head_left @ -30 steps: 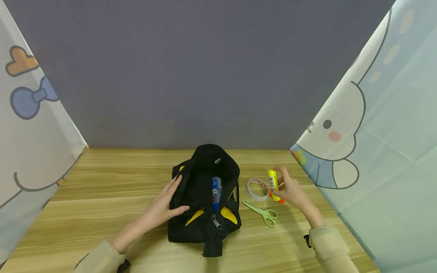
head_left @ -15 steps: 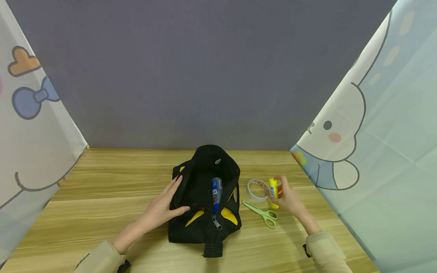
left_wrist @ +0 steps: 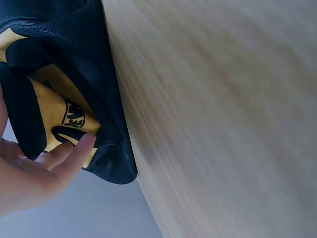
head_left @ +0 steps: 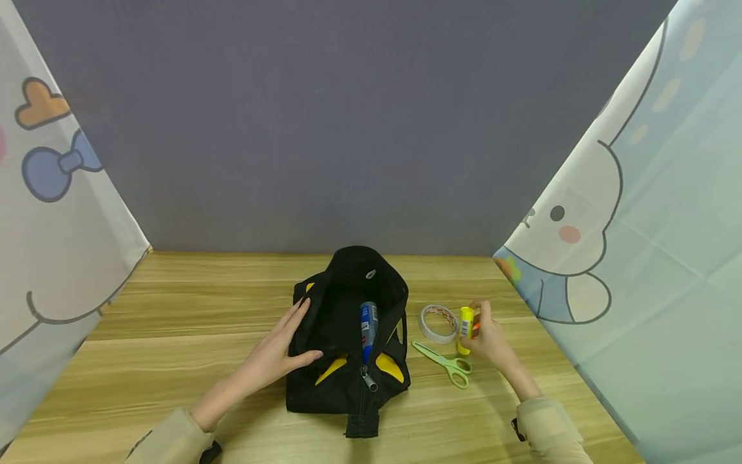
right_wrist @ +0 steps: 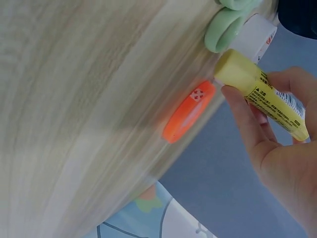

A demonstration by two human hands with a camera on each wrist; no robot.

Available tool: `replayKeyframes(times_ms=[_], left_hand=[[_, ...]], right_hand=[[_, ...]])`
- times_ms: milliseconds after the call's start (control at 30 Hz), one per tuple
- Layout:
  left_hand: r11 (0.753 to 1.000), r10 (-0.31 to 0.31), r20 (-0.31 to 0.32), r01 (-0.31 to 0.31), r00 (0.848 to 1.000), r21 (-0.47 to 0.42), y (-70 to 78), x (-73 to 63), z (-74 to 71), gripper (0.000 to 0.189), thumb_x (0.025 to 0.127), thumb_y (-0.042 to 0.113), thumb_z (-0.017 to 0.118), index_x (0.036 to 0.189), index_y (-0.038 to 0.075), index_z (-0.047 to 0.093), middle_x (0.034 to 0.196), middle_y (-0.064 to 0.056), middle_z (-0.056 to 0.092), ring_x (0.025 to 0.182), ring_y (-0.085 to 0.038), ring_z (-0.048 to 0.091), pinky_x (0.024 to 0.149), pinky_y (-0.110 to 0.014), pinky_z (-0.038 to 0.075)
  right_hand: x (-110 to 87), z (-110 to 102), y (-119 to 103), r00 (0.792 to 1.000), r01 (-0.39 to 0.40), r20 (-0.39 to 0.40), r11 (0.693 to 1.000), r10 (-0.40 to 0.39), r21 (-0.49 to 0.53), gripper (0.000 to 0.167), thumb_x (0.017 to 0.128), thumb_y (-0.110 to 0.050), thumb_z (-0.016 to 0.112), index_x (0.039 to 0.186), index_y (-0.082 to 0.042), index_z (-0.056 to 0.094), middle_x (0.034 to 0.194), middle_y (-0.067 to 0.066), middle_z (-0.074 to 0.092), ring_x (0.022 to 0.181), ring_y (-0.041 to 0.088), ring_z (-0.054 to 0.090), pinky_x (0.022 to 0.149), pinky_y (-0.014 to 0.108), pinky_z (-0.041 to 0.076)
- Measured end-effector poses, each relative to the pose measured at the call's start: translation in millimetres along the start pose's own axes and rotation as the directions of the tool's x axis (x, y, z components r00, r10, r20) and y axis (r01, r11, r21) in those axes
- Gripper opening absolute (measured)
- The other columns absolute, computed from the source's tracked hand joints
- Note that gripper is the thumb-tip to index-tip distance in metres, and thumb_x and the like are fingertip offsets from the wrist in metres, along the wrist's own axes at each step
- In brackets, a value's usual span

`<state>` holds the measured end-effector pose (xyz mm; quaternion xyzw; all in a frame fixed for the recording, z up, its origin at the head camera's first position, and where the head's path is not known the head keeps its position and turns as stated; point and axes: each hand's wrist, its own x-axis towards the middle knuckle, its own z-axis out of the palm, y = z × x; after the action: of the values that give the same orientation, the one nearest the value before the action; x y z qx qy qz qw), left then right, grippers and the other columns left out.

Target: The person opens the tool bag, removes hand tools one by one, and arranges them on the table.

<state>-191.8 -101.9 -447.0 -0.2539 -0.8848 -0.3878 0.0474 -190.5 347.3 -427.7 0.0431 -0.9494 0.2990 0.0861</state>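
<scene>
In the head view a black bag point(head_left: 321, 399) with yellow patches lies with its mouth open at mid-table. My left hand point(head_left: 272, 361) holds the left rim of that mouth; in the left wrist view its fingers point(left_wrist: 74, 158) lie against the yellow side with printed lettering. A blue and grey tube point(head_left: 368, 325) lies inside the bag. To the right, my right hand point(head_left: 493, 335) grips a yellow glue stick point(right_wrist: 265, 96) between thumb and fingers. Just above the tabletop, the stick is tilted in the right wrist view, beside a small orange oval object point(right_wrist: 190, 113).
A roll of clear tape point(head_left: 428, 328) lies between the bag and my right hand. Green scissors point(head_left: 443, 361) lie nearer me, beside the bag. A grey panel point(head_left: 324, 129) stands along the back of the wooden table point(head_left: 191, 309), with printed cloth at both sides.
My right hand has moved down and slightly toward me with the glue stick, then settled near the tape roll. The left hand and bag have stayed in place.
</scene>
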Motion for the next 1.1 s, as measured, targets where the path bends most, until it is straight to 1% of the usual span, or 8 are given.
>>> replayKeyframes(times_ms=[200, 433, 533, 667, 800, 933, 1000, 1100], left_hand=[[1.0, -0.001, 0.003, 0.0, 1.0, 0.002, 0.7, -0.5, 0.2, 0.094, 0.089, 0.045, 0.071, 0.16, 0.014, 0.017, 0.16, -0.029, 0.023, 0.137, -0.054, 0.04, 0.097, -0.065, 0.047], [1.0, -0.007, 0.009, 0.007, 1.0, -0.008, 0.9, -0.7, 0.1, 0.096, 0.089, 0.044, 0.072, 0.161, 0.015, 0.016, 0.161, -0.028, 0.022, 0.138, -0.054, 0.039, 0.098, -0.066, 0.045], [1.0, -0.008, 0.008, 0.008, 1.0, -0.006, 1.4, -0.8, 0.1, 0.095, 0.089, 0.044, 0.072, 0.161, 0.015, 0.016, 0.161, -0.028, 0.022, 0.138, -0.054, 0.038, 0.098, -0.066, 0.045], [1.0, -0.011, 0.013, 0.011, 1.0, -0.004, 2.2, -0.6, -0.2, 0.095, 0.089, 0.045, 0.071, 0.161, 0.015, 0.016, 0.161, -0.028, 0.022, 0.138, -0.054, 0.038, 0.098, -0.066, 0.045], [1.0, -0.026, 0.026, 0.026, 0.999, -0.008, 3.8, -0.7, -2.0, 0.095, 0.09, 0.047, 0.07, 0.161, 0.015, 0.015, 0.161, -0.028, 0.02, 0.139, -0.054, 0.038, 0.098, -0.067, 0.044], [0.999, -0.033, 0.032, 0.033, 0.999, -0.007, 4.8, -0.8, -3.3, 0.095, 0.09, 0.047, 0.07, 0.161, 0.014, 0.016, 0.162, -0.028, 0.02, 0.139, -0.054, 0.037, 0.099, -0.066, 0.044], [0.999, -0.035, 0.034, 0.035, 0.999, -0.001, 4.9, -0.8, -3.5, 0.095, 0.09, 0.047, 0.07, 0.161, 0.014, 0.016, 0.162, -0.028, 0.02, 0.139, -0.054, 0.037, 0.099, -0.066, 0.044], [0.999, -0.039, 0.037, 0.039, 0.999, 0.003, 4.3, -0.6, -3.1, 0.095, 0.09, 0.047, 0.069, 0.161, 0.014, 0.015, 0.162, -0.028, 0.02, 0.139, -0.054, 0.037, 0.099, -0.066, 0.044]], right_hand=[[-0.8, 2.1, 1.8, 1.0, -0.005, 0.007, 1.0, 0.005, 0.016, 0.069, 0.075, 0.014, 0.072, 0.125, -0.001, 0.027, 0.097, 0.028, 0.062, 0.078, 0.032, 0.069, 0.061, 0.027, 0.058], [-4.2, 3.6, 3.8, 0.999, 0.0, -0.036, 0.999, 0.001, 0.036, 0.069, 0.074, 0.015, 0.072, 0.124, 0.0, 0.027, 0.102, 0.031, 0.061, 0.084, 0.036, 0.069, 0.065, 0.031, 0.059], [-5.9, 4.3, 4.3, 0.999, -0.016, -0.045, 0.999, 0.018, 0.048, 0.068, 0.074, 0.016, 0.071, 0.123, 0.001, 0.026, 0.106, 0.034, 0.059, 0.085, 0.038, 0.07, 0.065, 0.031, 0.06], [-8.2, 3.9, 3.4, 0.998, -0.045, -0.036, 0.996, 0.048, 0.073, 0.066, 0.076, 0.019, 0.069, 0.12, 0.003, 0.023, 0.113, 0.04, 0.054, 0.088, 0.046, 0.069, 0.066, 0.032, 0.06], [-10.7, 3.4, 1.4, 0.998, -0.043, -0.037, 0.997, 0.046, 0.07, 0.065, 0.076, 0.02, 0.069, 0.117, 0.004, 0.022, 0.116, 0.039, 0.051, 0.097, 0.05, 0.066, 0.073, 0.04, 0.061], [-13.5, 3.9, 2.1, 0.999, -0.009, -0.051, 0.999, 0.01, 0.033, 0.065, 0.074, 0.018, 0.072, 0.116, 0.005, 0.024, 0.115, 0.036, 0.05, 0.105, 0.054, 0.061, 0.081, 0.051, 0.058], [-14.9, 4.1, 3.0, 0.999, 0.001, -0.055, 1.0, 0.0, 0.018, 0.066, 0.074, 0.017, 0.073, 0.117, 0.005, 0.025, 0.116, 0.036, 0.05, 0.106, 0.054, 0.061, 0.083, 0.053, 0.058], [-16.6, 2.9, 3.0, 0.999, 0.003, -0.052, 1.0, -0.003, 0.016, 0.069, 0.074, 0.015, 0.075, 0.122, 0.005, 0.026, 0.116, 0.038, 0.052, 0.102, 0.051, 0.063, 0.08, 0.05, 0.058]])
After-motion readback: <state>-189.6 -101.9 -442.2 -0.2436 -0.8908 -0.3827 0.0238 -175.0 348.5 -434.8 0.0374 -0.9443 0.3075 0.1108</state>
